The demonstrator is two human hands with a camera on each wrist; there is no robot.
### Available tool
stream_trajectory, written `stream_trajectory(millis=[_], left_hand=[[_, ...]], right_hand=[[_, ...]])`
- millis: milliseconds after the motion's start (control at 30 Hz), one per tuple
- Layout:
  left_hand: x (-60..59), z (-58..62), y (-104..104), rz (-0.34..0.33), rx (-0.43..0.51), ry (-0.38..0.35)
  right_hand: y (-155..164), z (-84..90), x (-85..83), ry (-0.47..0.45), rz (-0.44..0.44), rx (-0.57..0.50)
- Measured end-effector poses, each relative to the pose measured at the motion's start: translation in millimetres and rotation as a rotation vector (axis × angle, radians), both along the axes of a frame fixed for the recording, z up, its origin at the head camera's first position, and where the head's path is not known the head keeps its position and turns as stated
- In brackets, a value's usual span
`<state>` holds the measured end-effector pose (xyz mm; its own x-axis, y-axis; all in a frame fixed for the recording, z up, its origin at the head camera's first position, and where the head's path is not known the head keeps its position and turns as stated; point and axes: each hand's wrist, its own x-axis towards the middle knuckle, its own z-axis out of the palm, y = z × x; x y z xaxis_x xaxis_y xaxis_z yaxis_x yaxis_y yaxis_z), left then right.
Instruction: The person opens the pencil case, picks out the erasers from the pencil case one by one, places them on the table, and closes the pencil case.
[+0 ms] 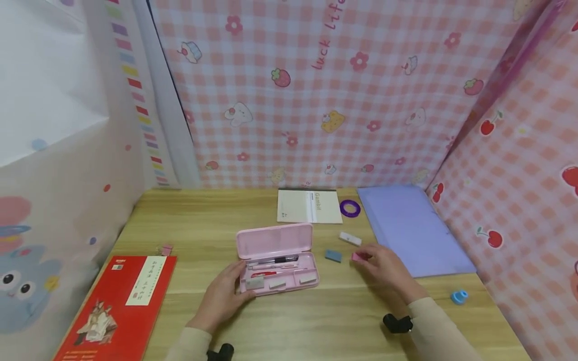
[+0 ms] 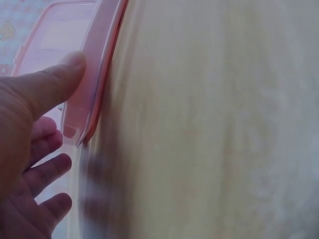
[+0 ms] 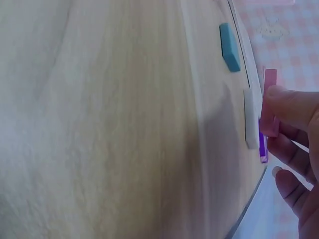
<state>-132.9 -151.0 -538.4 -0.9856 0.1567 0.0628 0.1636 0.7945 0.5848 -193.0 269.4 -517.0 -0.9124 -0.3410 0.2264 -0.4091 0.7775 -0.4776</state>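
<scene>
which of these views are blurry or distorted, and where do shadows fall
Head view: sharp, wide-angle bend at the edges, even light. Left wrist view: soft and smeared, dark shadow on the table below the pink case. Right wrist view: table blurred, the right hand casts a soft shadow beside the pink eraser.

Lighting: bright, soft, even; no glare. Head view: sharp at centre, wide-angle bending at the edges, curtain lines bowed; faint soft shadows under the pencil case (image 1: 277,258) and hands. Left wrist view: heavily blurred, washed-out table (image 2: 214,119), dark smeared shadow beside the case edge. Right wrist view: soft focus, wood grain smeared, broad grey shadow beneath the right hand (image 3: 299,149).
</scene>
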Motion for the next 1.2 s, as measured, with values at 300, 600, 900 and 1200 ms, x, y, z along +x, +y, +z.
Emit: stream_trajectory(millis=[300, 600, 900, 1200], left_hand=[[-0.9, 2.5, 2, 0.009, -0.004, 0.006], [0.4, 1.7, 2, 0.01, -0.011, 0.013], [2.2, -1.2, 2, 0.019, -0.008, 0.008], [1.6, -2.3, 2, 0.007, -0.029, 0.025]], right_hand=[[7, -8.6, -9.9, -0.016, -0.004, 0.106], [7, -13.3, -15.2, -0.001, 0.016, 0.134], [9, -17.5, -18.9, -0.017, 0.028, 0.12], [7, -13.3, -16.4, -0.047, -0.008, 0.063]])
